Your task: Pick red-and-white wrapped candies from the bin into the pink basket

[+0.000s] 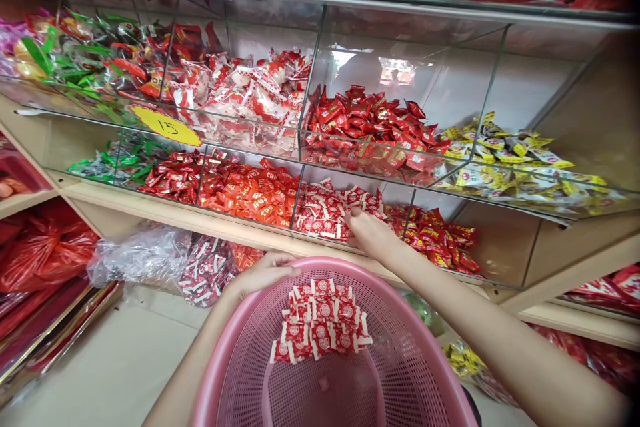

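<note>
A pink plastic basket with perforated walls tilts below the shelf. My left hand is closed over its upper left rim. Inside, a pile of red-and-white wrapped candies rests against the far wall. My right hand reaches over the basket's far rim into a lower shelf compartment of matching red-and-white candies. Its fingers are curled together at the candies' right side; what lies between them is hidden.
Clear-walled shelf compartments hold orange-red candies, red candies and yellow-and-white candies. A yellow price tag reads 15. Clear plastic bags and a red plastic bag lie below on the left.
</note>
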A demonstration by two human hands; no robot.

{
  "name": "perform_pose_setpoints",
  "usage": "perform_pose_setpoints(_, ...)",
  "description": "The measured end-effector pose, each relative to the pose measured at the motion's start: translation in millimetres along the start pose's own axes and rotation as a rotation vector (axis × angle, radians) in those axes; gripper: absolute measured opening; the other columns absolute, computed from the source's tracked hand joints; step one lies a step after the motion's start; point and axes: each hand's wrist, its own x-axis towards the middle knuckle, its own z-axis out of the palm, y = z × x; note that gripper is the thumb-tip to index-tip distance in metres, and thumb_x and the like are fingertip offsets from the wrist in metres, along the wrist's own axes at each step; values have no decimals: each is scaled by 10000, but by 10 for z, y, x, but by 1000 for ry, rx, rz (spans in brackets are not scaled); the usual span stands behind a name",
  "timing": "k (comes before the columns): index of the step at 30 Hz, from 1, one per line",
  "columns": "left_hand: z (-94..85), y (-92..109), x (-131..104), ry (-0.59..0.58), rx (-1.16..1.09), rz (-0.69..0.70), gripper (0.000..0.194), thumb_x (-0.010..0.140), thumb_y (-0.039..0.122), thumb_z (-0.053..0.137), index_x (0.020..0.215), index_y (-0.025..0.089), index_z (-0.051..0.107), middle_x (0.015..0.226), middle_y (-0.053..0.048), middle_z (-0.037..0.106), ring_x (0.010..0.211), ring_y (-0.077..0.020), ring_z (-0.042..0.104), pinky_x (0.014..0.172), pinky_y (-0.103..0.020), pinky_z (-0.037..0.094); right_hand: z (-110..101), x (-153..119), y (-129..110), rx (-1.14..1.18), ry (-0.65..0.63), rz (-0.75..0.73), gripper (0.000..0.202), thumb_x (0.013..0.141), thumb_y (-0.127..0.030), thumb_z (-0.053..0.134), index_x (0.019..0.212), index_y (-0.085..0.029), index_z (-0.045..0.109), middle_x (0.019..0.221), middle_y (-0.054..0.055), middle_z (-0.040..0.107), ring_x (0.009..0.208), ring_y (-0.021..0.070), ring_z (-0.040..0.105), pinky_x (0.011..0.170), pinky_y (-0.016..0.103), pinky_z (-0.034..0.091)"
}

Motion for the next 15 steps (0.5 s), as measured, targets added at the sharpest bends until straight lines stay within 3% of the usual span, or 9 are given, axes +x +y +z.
perform_pose_setpoints(8, 2, 2, -6, 16, 9, -4, 326, 723, 335, 563, 967, 131, 637, 868, -32, 657, 758, -171, 567, 666, -237, 404, -7, 13, 154, 199, 33, 19, 94, 702, -189, 504, 776, -142, 540, 858, 78, 557, 760, 157, 528, 603, 226, 346)
perform_pose_setpoints(13, -5, -1, -6, 11, 22, 9, 324, 719, 351, 568, 953, 138, 639, 885, -30, 655, 783, -177, 565, 688, -242, 404, -248, -243, 162, 408, 206, -78, 129, 734, -206, 490, 836, -147, 542, 846, 59, 526, 737, 144, 491, 664, 254, 355)
perform_pose_setpoints(15, -7, -17, -2, 3, 13, 9, 324, 727, 354, 560, 958, 140, 634, 891, -32, 654, 801, -181, 564, 699, -246, 405, -262, -394, 87, 515, 199, -166, 155, 755, -210, 482, 886, -151, 539, 851, 55, 521, 741, 140, 488, 661, 254, 357)
